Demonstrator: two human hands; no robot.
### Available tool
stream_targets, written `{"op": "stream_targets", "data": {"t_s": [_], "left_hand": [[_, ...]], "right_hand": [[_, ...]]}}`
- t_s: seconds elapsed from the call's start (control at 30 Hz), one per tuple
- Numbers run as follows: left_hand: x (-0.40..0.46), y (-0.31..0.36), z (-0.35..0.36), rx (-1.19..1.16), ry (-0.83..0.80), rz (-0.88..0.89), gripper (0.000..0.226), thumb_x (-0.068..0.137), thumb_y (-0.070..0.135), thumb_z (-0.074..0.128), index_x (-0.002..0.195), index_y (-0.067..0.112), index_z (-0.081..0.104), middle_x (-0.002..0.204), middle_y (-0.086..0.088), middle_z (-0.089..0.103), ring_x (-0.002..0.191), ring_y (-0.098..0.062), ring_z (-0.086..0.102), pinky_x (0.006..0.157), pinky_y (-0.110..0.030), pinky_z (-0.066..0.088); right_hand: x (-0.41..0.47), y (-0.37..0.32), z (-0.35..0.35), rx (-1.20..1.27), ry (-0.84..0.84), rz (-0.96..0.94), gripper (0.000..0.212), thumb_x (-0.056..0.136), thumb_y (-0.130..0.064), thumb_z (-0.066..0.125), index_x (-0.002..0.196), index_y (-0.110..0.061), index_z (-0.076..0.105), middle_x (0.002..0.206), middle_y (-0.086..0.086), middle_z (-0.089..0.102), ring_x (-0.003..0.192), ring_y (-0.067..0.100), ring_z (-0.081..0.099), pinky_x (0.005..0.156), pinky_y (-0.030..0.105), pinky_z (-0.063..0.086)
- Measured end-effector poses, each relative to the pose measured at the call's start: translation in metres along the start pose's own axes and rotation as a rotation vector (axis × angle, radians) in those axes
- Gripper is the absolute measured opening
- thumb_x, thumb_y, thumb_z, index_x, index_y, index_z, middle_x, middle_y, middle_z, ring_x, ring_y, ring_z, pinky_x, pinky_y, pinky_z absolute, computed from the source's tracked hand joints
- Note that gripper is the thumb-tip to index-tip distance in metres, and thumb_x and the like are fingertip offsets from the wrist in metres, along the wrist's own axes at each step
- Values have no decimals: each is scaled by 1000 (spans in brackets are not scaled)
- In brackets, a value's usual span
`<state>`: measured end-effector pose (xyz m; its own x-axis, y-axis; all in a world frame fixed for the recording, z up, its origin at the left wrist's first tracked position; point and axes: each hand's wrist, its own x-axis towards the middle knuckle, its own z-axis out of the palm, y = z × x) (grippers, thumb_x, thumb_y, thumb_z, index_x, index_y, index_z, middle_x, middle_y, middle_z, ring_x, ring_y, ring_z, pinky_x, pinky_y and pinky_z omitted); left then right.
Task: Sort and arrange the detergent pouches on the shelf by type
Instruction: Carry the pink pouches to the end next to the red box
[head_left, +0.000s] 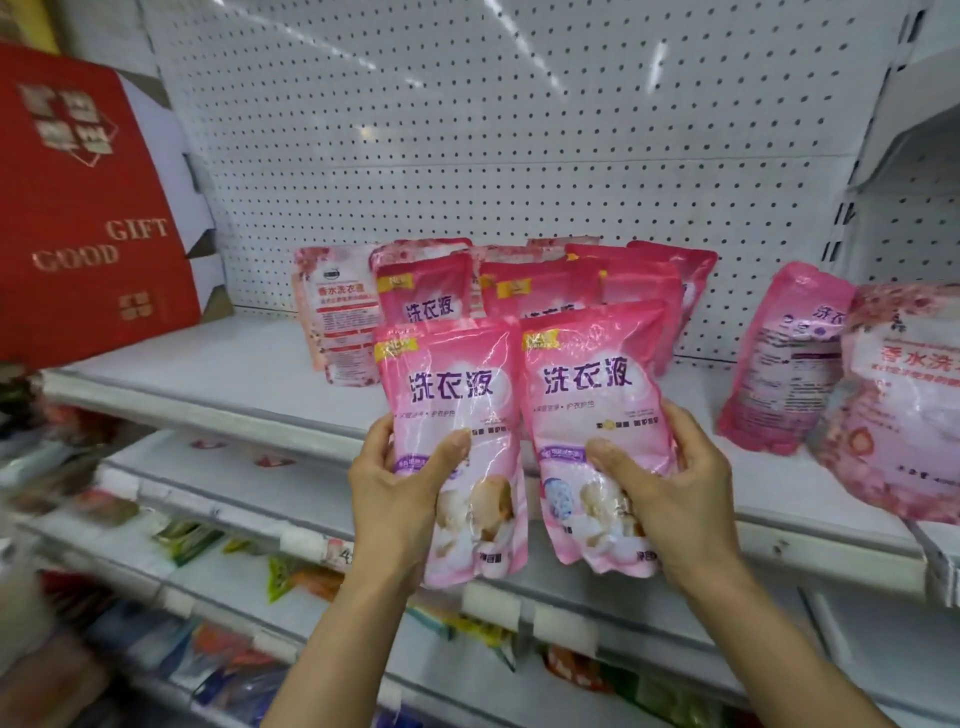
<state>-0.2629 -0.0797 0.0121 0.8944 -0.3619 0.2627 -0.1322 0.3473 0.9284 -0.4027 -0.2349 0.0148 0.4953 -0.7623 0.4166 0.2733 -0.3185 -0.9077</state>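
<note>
I hold two matching bright pink detergent pouches upright, side by side, in front of the white shelf. My left hand grips the left pouch low on its side. My right hand grips the right pouch the same way. Behind them several bright pink pouches stand in rows against the pegboard. A paler floral pouch leans at the left of that group. At the right, another bright pink pouch leans back-side out, beside a large pale floral pouch.
A red gift box stands at the shelf's left end. White pegboard backs the shelf. Lower shelves below hold mixed packaged goods and price tags. A white upright panel bounds the right side.
</note>
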Motion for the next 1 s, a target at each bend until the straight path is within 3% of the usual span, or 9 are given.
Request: {"op": "stream_targets", "data": {"t_s": [0.1, 0.2, 0.37, 0.57, 0.67, 0.83, 1.0], "left_hand": [[9, 9, -50, 31, 7, 1, 35, 79, 7, 79, 111, 13, 66, 94, -1, 78, 84, -21, 76, 68, -29, 61], [20, 20, -106, 52, 14, 1, 35, 78, 6, 79, 109, 16, 66, 92, 0, 78, 80, -17, 76, 62, -23, 59], [43, 37, -206, 110, 12, 6, 40, 78, 11, 81, 114, 17, 64, 96, 2, 78, 83, -15, 75, 64, -20, 58], [79, 46, -303, 146, 47, -16, 42, 76, 17, 82, 114, 18, 65, 100, -2, 77, 90, -23, 75, 80, -41, 60], [104, 48, -332, 121, 74, -7, 38, 76, 15, 81, 111, 19, 66, 98, -2, 77, 89, -23, 75, 77, -39, 60], [170, 49, -357, 118, 82, 43, 40, 76, 14, 81, 112, 16, 66, 97, -1, 78, 87, -22, 75, 74, -35, 59], [255, 46, -365, 129, 75, 115, 45, 76, 16, 82, 117, 18, 65, 100, 0, 77, 89, -19, 75, 78, -34, 60]], "right_hand": [[-15, 3, 48, 0, -16, 23, 56, 72, -15, 83, 124, -23, 61, 107, -7, 73, 89, 7, 73, 68, 26, 61], [-32, 5, 103, -11, -7, 31, 58, 71, -20, 84, 124, -28, 60, 109, -9, 71, 92, 8, 72, 73, 31, 62], [-59, 4, 196, 21, -15, 32, 54, 74, -16, 82, 123, -24, 61, 104, -10, 71, 80, -3, 70, 57, 13, 54], [-80, 9, 287, 82, -2, 51, 51, 75, -14, 81, 119, -29, 60, 102, -11, 71, 77, -1, 71, 56, 16, 55], [-76, 12, 323, 101, -5, 53, 53, 75, -17, 81, 121, -31, 60, 104, -10, 73, 83, 4, 72, 63, 26, 60], [-43, 17, 376, 135, -6, 24, 47, 74, -20, 81, 113, -37, 61, 99, -14, 74, 83, 5, 72, 62, 26, 60], [12, 28, 431, 185, -30, 0, 47, 74, -15, 81, 115, -28, 63, 103, -4, 74, 86, 14, 74, 65, 31, 60]]}}
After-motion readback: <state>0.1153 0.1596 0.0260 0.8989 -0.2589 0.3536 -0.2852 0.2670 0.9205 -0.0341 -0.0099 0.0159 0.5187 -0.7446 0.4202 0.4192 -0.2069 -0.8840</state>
